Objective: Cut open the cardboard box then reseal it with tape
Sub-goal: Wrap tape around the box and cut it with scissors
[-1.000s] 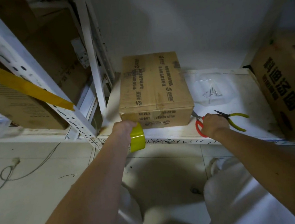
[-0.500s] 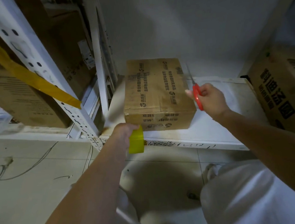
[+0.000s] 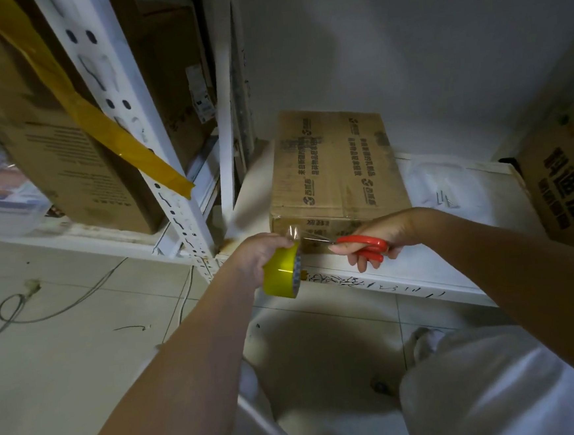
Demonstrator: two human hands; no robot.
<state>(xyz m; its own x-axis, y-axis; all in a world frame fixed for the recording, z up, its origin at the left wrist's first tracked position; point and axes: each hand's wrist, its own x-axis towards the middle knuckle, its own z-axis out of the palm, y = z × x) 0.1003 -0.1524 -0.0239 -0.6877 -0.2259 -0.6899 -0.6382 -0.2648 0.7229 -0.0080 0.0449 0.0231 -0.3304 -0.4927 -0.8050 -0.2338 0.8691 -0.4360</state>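
Now: cardboard box [image 3: 336,168] sits on white shelf [image 3: 436,260], flaps closed. Left hand [image 3: 261,257] grips yellow tape roll [image 3: 281,274] at the box's near front edge, a short clear tail standing up. Right hand [image 3: 383,235] curled through red scissors [image 3: 360,244], blades at that tail. Judgement: keep tape taut, cut square close to the roll, then press the end flat.

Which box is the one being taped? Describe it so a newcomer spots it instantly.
Start at the white shelf low against the white wall. The cardboard box lies flat at its left end, just behind the left hand holding the yellow tape roll and the right hand with red scissors. Unlike the bigger upright cartons nearby, it is low, with small print in rows.
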